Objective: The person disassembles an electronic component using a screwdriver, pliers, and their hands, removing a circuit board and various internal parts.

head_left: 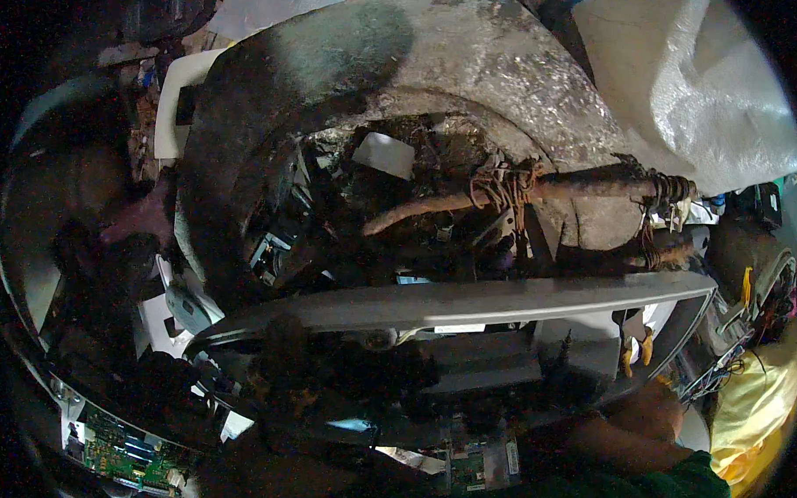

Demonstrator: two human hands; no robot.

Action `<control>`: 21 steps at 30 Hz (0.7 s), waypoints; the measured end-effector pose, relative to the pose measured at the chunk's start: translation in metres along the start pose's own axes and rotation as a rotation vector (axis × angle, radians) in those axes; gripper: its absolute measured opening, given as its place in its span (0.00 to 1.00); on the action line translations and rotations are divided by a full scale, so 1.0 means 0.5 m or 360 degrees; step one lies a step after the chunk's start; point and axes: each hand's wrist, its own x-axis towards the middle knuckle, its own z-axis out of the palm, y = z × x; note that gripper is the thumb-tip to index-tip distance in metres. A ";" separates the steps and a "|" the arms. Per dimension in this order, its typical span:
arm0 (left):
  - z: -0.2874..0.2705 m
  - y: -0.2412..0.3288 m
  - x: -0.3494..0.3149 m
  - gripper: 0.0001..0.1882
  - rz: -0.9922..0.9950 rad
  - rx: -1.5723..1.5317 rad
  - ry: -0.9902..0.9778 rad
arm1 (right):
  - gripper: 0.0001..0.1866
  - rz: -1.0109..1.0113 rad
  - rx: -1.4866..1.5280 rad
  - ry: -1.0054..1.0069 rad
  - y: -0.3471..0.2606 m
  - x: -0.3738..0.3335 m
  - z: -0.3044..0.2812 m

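Note:
A long grey plastic casing, like the frame of a monitor or machine, lies across the middle, its open inside facing me. My right hand comes from a green sleeve and is closed round the casing's lower right edge. Orange-lit fingertips show through the opening there. In deep shadow at the casing's left part is a dark shape that looks like my left hand; its fingers cannot be made out. Just beyond the casing lies a rusty rod bound with wire.
A large dusty curved block with a hollow full of scraps stands behind. Green circuit boards lie at the lower left, and another board below the casing. Clear plastic sheeting, a yellow bag and tangled wires lie at the right.

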 end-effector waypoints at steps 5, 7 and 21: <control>0.044 -0.035 0.055 0.28 0.0073 0.0067 -0.0166 | 0.21 -0.0114 -0.0031 0.0112 0.000 0.009 0.008; 0.061 -0.044 0.076 0.28 0.0135 0.0132 -0.0175 | 0.21 -0.0221 -0.0094 0.0090 -0.007 0.029 0.003; 0.191 -0.035 -0.077 0.27 0.0868 0.0321 -0.0421 | 0.19 -0.0609 -0.1651 0.0153 0.071 -0.049 0.125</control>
